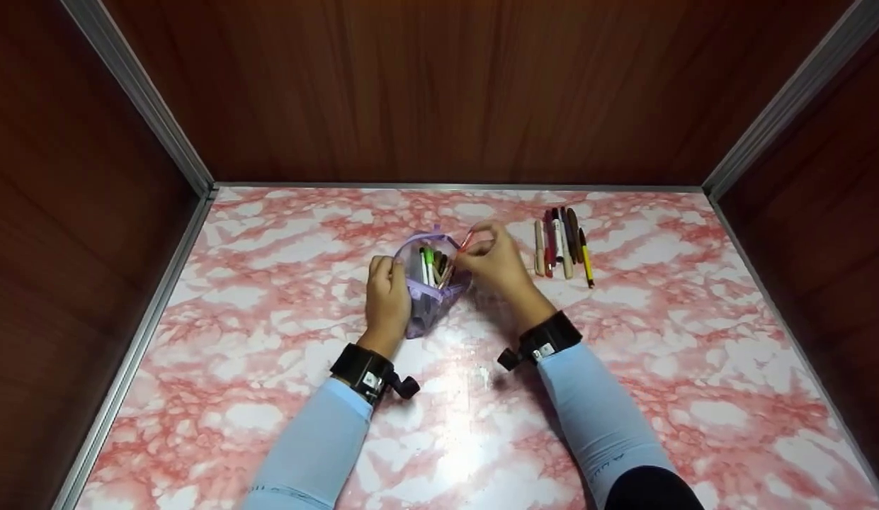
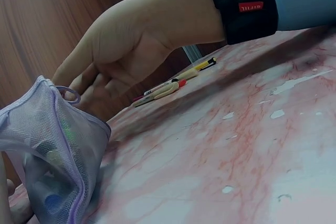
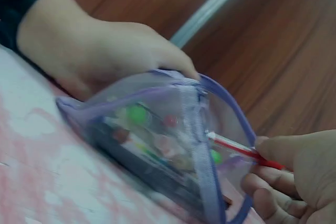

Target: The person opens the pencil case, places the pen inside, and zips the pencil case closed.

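Observation:
A purple mesh zip pouch (image 1: pixel 420 319) stands on the table with its mouth spread and several pens inside, one with a bright green cap (image 1: pixel 429 255). My left hand (image 1: pixel 388 301) grips the pouch's left side, thumb at the rim. At the right side of the mouth, my right hand (image 1: pixel 501 265) pinches a red and white pen (image 3: pixel 236 147) between thumb and fingers. In the right wrist view, the pen's pale end points into the opening, past the zip edge (image 3: pixel 197 129). Dark pens show through the mesh.
Right of the pouch, several pens and markers lie side by side, among them a beige pen (image 1: pixel 540 248) and a yellow and black one (image 1: pixel 586 258). Brown wood-grain panels (image 1: pixel 439 92) close off the back and sides of the red-and-white marbled table (image 1: pixel 269 297).

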Tool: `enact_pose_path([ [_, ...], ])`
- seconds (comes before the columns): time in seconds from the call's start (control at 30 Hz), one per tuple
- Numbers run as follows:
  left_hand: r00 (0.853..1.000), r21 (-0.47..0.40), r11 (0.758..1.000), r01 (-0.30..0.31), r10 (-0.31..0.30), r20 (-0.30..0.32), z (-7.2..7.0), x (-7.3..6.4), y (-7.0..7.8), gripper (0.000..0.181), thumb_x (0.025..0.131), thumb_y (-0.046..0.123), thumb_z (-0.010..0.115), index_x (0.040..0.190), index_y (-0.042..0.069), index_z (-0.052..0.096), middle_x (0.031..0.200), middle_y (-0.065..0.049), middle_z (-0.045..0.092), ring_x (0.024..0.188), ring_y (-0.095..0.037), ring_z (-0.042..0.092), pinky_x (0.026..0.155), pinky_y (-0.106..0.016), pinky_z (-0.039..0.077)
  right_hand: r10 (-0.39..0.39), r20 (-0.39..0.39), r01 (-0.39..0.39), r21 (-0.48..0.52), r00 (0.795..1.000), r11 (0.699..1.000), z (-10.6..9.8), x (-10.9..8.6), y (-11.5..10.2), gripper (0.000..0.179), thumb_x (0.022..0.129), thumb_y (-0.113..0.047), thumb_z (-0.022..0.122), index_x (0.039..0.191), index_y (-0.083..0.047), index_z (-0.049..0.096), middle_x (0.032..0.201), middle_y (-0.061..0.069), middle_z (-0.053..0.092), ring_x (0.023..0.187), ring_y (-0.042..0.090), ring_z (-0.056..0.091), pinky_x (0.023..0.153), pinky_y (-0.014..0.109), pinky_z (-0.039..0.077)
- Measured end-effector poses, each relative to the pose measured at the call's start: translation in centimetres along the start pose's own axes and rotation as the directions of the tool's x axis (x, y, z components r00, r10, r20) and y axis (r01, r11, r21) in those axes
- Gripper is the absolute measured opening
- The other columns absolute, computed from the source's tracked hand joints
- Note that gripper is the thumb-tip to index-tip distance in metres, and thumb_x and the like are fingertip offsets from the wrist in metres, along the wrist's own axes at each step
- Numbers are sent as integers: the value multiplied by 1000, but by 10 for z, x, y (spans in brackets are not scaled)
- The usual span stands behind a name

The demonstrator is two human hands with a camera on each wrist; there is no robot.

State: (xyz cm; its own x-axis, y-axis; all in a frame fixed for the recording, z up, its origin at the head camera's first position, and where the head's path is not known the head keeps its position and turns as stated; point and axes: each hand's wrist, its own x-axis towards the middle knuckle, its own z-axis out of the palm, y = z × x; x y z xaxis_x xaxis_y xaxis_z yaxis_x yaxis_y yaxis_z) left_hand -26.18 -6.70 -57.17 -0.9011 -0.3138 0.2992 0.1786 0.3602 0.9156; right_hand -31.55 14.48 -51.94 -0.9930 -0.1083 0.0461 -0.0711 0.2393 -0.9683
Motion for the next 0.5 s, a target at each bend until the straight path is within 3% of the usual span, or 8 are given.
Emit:
enact_pose_path([
  [0.23, 1000, -9, 1000, -20, 20, -7, 0, 0, -1, 30, 116, 18, 54, 98, -2, 65, 111, -13, 58, 96, -23, 56, 85, -34, 49, -73, 185, 100, -136, 980, 986, 13, -3, 7, 51, 98, -1, 85, 146, 8, 69, 109, 23, 86, 93, 15, 82, 77, 18, 61],
  [0.37, 1000, -5, 1000, -24, 24, -8, 0, 0, -2, 30, 117, 18, 53, 97, -2, 63, 110, -12, 56, 95, -21, 54, 84, -32, 48, -124, 141, 151, -206, 982, 967, 10, -1, 11, 46, 99, -2, 85, 143, 4, 74, 111, 21, 86, 96, 22, 82, 78, 18, 60],
  [0.5, 999, 10, 999, -41, 41, -15, 1, 0, -3, 28, 116, 18, 53, 93, 3, 60, 109, -13, 56, 95, -22, 55, 85, -33, 48, -110, 46, 118, -235, 993, 965, -5, 5, 14, 29, 99, -2, 83, 128, -1, 81, 107, 18, 85, 93, 25, 78, 82, 25, 62],
])
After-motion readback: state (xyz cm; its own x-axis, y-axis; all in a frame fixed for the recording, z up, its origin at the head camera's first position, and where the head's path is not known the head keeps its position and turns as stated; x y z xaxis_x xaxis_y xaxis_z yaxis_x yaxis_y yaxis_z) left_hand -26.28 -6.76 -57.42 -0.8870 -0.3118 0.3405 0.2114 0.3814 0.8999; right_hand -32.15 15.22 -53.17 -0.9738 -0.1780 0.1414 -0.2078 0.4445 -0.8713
